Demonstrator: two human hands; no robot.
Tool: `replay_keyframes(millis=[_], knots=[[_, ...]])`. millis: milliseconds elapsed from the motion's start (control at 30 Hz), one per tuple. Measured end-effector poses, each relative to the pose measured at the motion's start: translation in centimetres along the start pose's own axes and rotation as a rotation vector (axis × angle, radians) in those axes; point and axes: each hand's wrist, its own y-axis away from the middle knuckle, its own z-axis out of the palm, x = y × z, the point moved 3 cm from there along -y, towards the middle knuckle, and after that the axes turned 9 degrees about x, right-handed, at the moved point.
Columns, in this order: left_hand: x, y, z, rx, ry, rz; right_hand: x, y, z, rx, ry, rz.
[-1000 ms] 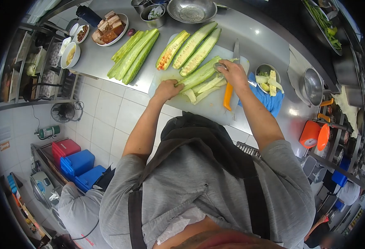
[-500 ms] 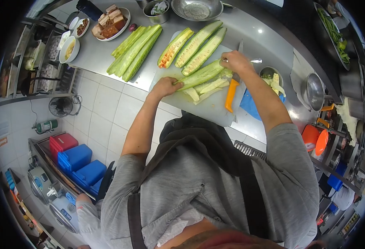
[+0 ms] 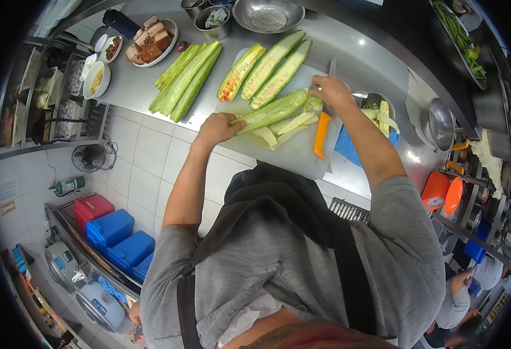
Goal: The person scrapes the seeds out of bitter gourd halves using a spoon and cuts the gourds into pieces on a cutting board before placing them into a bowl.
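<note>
My left hand (image 3: pixel 216 129) is closed around the near end of a hollowed green cucumber half (image 3: pixel 276 111) that slants over the cutting board (image 3: pixel 302 158). At its far end, my right hand (image 3: pixel 332 92) grips a metal spoon (image 3: pixel 359 94), its handle sticking out to the right. Scooped pale pulp strips (image 3: pixel 290 129) lie beside the cucumber half on the board. An orange-handled knife (image 3: pixel 322 136) rests on the board under my right wrist, blade pointing away. Beyond are seeded cucumber halves (image 3: pixel 273 64), one stained reddish. Several scooped halves (image 3: pixel 186 78) lie to the left.
A metal bowl with pulp (image 3: pixel 377 104) stands right of the board, near a blue cloth (image 3: pixel 348 145). Along the back are a plate of pork chunks (image 3: pixel 151 43), a steel pot (image 3: pixel 212 22) and a wide metal basin (image 3: pixel 268 14). Other people (image 3: pixel 459 299) are at lower right.
My left hand has shifted left along with the near end of the cucumber half. The right hand stays at the far end with the spoon. The person at lower left has moved mostly out of view.
</note>
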Motion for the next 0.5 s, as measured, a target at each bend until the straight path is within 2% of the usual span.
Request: replay_keyframes(millis=[33,100,200,233,300,433,500], knots=[[0.1,0.6,-0.7,0.061,-0.002,0.059,-0.1,0.3,0.1,-0.001,-0.008,0.001],[1.2,1.3,-2.5,0.130,-0.006,0.131,0.3,0.4,-1.0,0.149,-0.054,0.062],[4.9,2.6,-6.4,0.300,0.060,0.348,-2.2,2.1,-2.8,0.247,-0.073,0.063],[6.1,2.6,-7.3,0.308,0.060,0.352,-3.4,2.9,-2.8,0.255,-0.070,0.059],[9.1,2.6,-9.2,0.504,0.192,0.525,-6.6,4.7,-2.8,0.289,-0.144,-0.132],[14.4,1.2,-9.2,0.417,0.360,0.442,-9.3,6.0,-2.6,0.228,-0.203,-0.180],[14.5,-1.4,-6.6,0.402,0.851,0.558,-7.7,5.3,-2.9,0.459,-0.374,-0.005]])
